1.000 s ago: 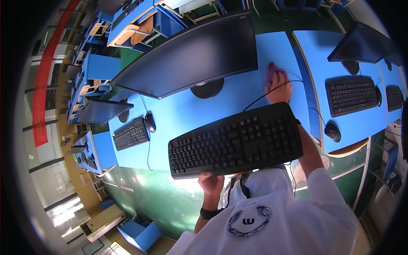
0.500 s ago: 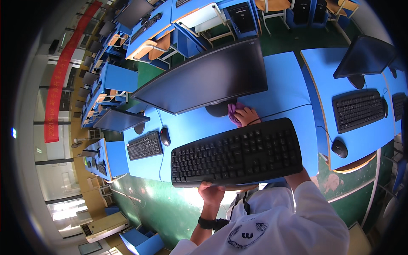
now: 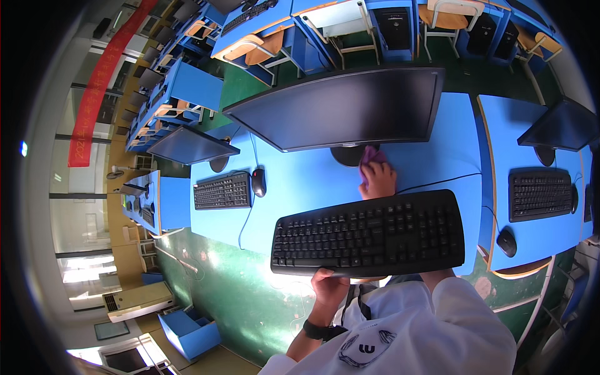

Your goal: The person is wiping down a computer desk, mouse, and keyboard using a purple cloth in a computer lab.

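My left hand grips the near edge of a black keyboard, thumb on top, holding it raised over the front of the blue desk. Behind the keyboard, my right hand presses a crumpled purple cloth to the desktop, right beside the round black stand base of a large monitor. The right forearm is mostly hidden under the keyboard. A black cable runs from behind the keyboard across the desk to the right.
To the left on the same desk are another keyboard, a black mouse and a smaller monitor. On the right-hand desk stand a monitor, a keyboard and a mouse. Wooden chairs stand beyond.
The view has shifted, moving the scene rightward in the picture. My right hand and the cloth have slid slightly left and nearer me along the stand base. The left hand still holds the keyboard.
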